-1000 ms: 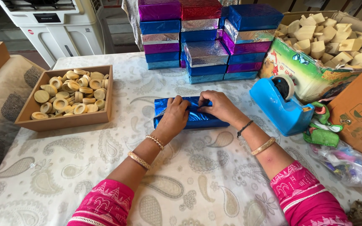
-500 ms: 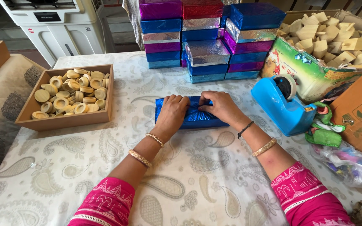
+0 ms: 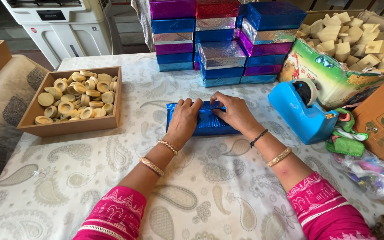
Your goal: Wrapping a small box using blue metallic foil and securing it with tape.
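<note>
Counter draped in a pale cloth with grey paisley print, lit evenly and softly. White floor-standing appliance at eleven o'clock, beyond the counter's far edge. Strip of dark floor beside it. Beige patterned upholstery at nine o'clock, just beside the counter.

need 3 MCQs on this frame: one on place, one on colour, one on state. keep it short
1. Where is the wooden tray of round pieces?
A. left of the hands
B. behind the tape dispenser
C. on the stacked boxes

2. What colour is the tape dispenser?
A. red
B. blue
C. white

3. What are the hands doing?
A. both lifted off the table
B. both pressed on the blue foil box
C. one inside the tray

Answers:
1 A, the tray sits near the table's left edge.
2 B, its body is bright blue.
3 B, left hand and right hand lie flat on the blue foil box.
</note>
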